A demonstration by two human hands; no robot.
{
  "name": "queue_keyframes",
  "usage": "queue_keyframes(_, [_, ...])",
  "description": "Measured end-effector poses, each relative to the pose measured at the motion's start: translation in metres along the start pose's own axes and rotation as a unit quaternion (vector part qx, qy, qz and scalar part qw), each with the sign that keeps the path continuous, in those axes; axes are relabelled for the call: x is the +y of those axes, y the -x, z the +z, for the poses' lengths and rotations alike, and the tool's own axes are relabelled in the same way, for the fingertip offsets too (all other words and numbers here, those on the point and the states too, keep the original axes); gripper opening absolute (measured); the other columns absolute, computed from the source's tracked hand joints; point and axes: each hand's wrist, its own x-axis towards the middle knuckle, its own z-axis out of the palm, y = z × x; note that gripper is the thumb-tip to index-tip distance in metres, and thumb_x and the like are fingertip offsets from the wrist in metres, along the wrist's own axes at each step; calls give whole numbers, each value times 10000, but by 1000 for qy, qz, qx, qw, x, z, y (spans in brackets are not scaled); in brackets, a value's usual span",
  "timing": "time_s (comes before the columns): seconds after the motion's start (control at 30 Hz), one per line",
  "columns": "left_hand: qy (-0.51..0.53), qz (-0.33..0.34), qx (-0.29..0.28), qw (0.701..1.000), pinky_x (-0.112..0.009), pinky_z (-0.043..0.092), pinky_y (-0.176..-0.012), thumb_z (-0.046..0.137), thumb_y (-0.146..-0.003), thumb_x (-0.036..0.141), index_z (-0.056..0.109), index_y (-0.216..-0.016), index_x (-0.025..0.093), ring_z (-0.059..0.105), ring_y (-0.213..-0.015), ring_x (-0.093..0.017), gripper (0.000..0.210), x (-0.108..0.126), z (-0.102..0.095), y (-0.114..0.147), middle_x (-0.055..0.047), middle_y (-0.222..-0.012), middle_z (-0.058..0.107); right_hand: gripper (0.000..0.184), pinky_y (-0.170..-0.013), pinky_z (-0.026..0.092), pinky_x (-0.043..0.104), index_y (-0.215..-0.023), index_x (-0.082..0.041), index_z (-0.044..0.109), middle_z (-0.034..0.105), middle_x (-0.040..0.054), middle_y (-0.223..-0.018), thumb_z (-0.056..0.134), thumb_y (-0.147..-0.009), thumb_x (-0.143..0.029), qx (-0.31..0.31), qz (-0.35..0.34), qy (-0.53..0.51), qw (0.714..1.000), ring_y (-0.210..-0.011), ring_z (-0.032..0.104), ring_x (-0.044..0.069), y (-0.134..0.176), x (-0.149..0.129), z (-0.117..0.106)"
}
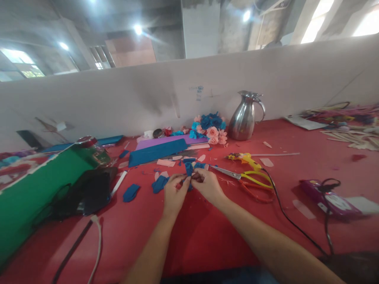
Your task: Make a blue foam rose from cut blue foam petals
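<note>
Between my two hands is a small blue paper flower (188, 169), its petals curled upward above my fingertips. My left hand (177, 188) pinches it from the left, fingers closed. From the other side my right hand (207, 183) grips at the same spot, thumb and fingers pressed together; the exact hold is hidden by the fingers. Cut blue paper petals (160, 184) lie just left of my left hand, with another blue petal piece (131, 193) farther left. Scissors with yellow and red handles (237, 175) lie open to the right of my right hand.
A yellow glue gun (244, 158) trails a black cord to a purple power strip (328, 199). Behind are blue paper (160, 152), a bunch of paper flowers (211, 128) and a steel jug (244, 118). At left stand a glass jar (93, 152) and a green box (44, 197).
</note>
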Motion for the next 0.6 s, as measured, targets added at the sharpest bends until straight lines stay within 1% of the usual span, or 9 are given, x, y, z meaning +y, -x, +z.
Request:
queue_keyframes(0.1, [97, -57, -36, 993, -287, 426, -729, 701, -712, 350, 746, -692, 185, 576, -784, -188, 173, -5, 1, -1, -45, -771, 653, 116, -535, 429, 238, -763, -208, 560, 609, -25, -639, 538, -652, -231, -4, -18, 29, 999, -570, 580, 145, 1, 0, 0])
queue_keyframes(0.17, [168, -92, -45, 981, -286, 424, -764, 738, -674, 347, 744, -694, 176, 574, -817, -188, 172, -7, 2, -2, -43, -798, 653, 106, -533, 425, 232, -769, -209, 561, 616, -26, -645, 535, -667, -219, -11, -30, 51, 998, -567, 575, 140, 2, -2, -1])
queue_keyframes(0.23, [227, -120, -47, 965, -284, 423, -778, 772, -633, 345, 741, -718, 169, 567, -817, -182, 198, -8, 3, -3, -39, -802, 649, 136, -564, 441, 238, -807, -212, 574, 636, -23, -672, 537, -677, -204, -24, -41, 68, 997, -598, 589, 145, 3, -4, -2])
queue_keyframes(0.33, [290, -154, -52, 943, -266, 422, -750, 789, -613, 374, 721, -740, 169, 549, -746, -157, 251, -6, 3, -3, -15, -714, 627, 241, -598, 449, 250, -911, -214, 597, 661, -14, -722, 536, -680, -179, -45, -51, 87, 994, -624, 591, 146, 4, -10, -3])
queue_keyframes(0.43, [309, -156, -59, 936, -238, 414, -703, 773, -643, 398, 682, -723, 175, 512, -668, -130, 253, -4, 3, -4, 13, -635, 579, 259, -593, 446, 248, -950, -203, 604, 644, -11, -721, 532, -701, -209, -50, -37, 30, 998, -609, 567, 132, 3, -18, -6])
queue_keyframes(0.53, [298, -135, -86, 941, -227, 405, -693, 724, -711, 402, 658, -738, 168, 505, -681, -127, 245, -5, 3, -3, 3, -682, 588, 190, -580, 441, 243, -874, -195, 616, 610, -13, -696, 565, -730, -309, -48, -1, -69, 996, -585, 538, 117, 1, -27, -11])
queue_keyframes(0.6, [292, -132, -102, 942, -227, 401, -700, 709, -730, 394, 660, -765, 165, 514, -704, -130, 237, -6, 3, -2, -4, -715, 603, 209, -574, 430, 244, -831, -190, 627, 607, -9, -694, 596, -737, -374, -50, 13, -112, 992, -567, 517, 109, 0, -32, -14])
